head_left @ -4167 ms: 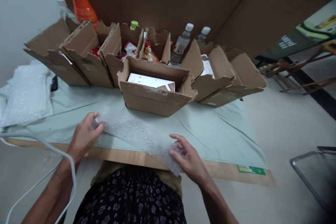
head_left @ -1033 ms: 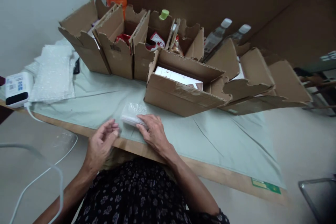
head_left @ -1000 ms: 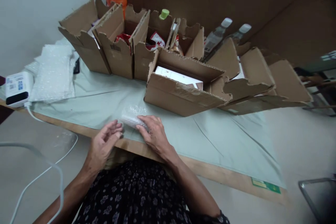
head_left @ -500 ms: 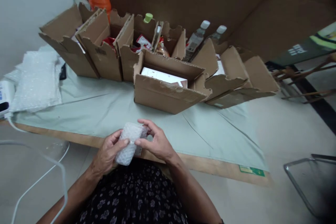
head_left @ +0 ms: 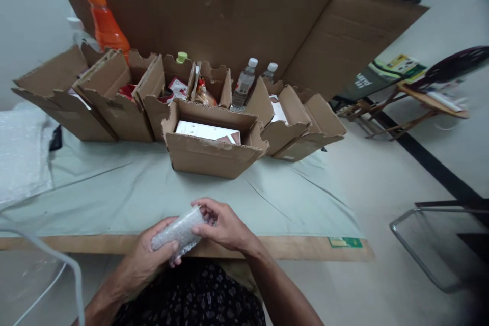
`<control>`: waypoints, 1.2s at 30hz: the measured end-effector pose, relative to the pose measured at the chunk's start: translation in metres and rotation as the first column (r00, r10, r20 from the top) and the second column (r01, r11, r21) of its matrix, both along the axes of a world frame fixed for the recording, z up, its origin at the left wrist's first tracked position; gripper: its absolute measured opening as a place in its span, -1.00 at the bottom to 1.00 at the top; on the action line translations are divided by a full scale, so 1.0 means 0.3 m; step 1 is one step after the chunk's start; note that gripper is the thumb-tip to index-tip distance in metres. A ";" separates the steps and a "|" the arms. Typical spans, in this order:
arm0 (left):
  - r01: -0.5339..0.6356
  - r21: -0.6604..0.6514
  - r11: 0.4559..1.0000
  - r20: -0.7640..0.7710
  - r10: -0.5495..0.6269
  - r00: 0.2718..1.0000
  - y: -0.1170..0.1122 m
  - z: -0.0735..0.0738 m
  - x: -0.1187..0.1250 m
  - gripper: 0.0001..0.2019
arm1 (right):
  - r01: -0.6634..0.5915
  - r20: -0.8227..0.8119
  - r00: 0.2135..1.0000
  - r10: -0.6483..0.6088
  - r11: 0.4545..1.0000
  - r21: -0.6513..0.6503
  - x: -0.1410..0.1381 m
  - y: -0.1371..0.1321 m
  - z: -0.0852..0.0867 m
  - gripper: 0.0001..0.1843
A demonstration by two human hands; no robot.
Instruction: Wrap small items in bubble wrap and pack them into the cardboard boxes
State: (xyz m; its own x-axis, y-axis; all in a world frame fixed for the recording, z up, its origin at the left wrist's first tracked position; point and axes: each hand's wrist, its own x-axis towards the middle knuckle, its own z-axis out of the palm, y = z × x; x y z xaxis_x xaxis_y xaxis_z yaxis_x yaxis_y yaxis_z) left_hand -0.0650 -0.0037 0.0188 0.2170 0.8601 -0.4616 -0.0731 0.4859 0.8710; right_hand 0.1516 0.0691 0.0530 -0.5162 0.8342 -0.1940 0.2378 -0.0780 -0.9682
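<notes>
A small bundle rolled in bubble wrap (head_left: 176, 234) is held just above the table's near edge. My left hand (head_left: 147, 254) is wrapped around its lower end. My right hand (head_left: 223, 226) pinches its upper end with curled fingers. What the wrap covers is hidden. Straight ahead on the pale green cloth (head_left: 114, 193) stands an open cardboard box (head_left: 208, 155) with a white carton (head_left: 202, 131) inside.
A row of open cardboard boxes (head_left: 103, 104) with packets stands behind. An orange bottle (head_left: 105, 23) and two clear water bottles (head_left: 244, 81) stand against a large cardboard sheet (head_left: 229, 15). Bubble wrap sheets (head_left: 19, 153) lie at the left. A white cable (head_left: 57, 265) hangs near my left arm. A metal frame (head_left: 424, 254) is at the right.
The flat bubble wrap sheet has been rolled into a tight bundle. Both hands lifted it off the cloth and hold it nearer my body.
</notes>
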 end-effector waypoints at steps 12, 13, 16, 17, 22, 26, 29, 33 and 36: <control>-0.205 0.367 0.907 -0.288 0.320 0.903 0.088 -0.128 -0.017 -0.53 | 0.394 0.059 0.807 -0.588 0.610 0.687 0.309 0.327 0.453 -0.56; -0.192 0.405 0.894 -0.318 0.335 0.887 0.088 -0.145 -0.013 -0.55 | 0.306 0.206 0.726 -0.656 0.576 0.758 0.308 0.351 0.469 -0.53; -0.139 0.511 0.848 -0.371 0.364 0.854 0.081 -0.177 -0.004 -0.62 | -0.031 0.551 0.368 -0.749 0.583 0.812 0.248 0.386 0.514 -0.50; -0.123 0.533 0.837 -0.375 0.364 0.852 0.078 -0.182 -0.002 -0.64 | -0.118 0.627 0.274 -0.730 0.621 0.775 0.217 0.392 0.527 -0.52; -0.100 0.585 0.805 -0.367 0.373 0.852 0.074 -0.181 -0.005 -0.68 | -0.333 0.843 0.090 -0.530 0.782 0.527 0.092 0.448 0.543 -0.67; -0.097 0.600 0.794 -0.369 0.382 0.847 0.074 -0.161 -0.003 -0.69 | -0.380 0.922 0.136 -0.363 0.840 0.387 0.085 0.482 0.514 -0.71; -0.102 0.594 0.798 -0.371 0.385 0.845 0.077 -0.147 0.000 -0.69 | -0.395 0.942 0.155 -0.296 0.856 0.334 0.093 0.485 0.501 -0.69; -0.108 0.569 0.815 -0.377 0.375 0.847 0.079 -0.157 0.000 -0.66 | -0.425 0.960 0.152 -0.234 0.862 0.277 0.076 0.502 0.495 -0.72; -0.094 0.553 0.828 -0.398 0.362 0.843 0.072 -0.170 0.000 -0.64 | -0.416 0.947 0.187 -0.261 0.852 0.317 0.082 0.499 0.509 -0.72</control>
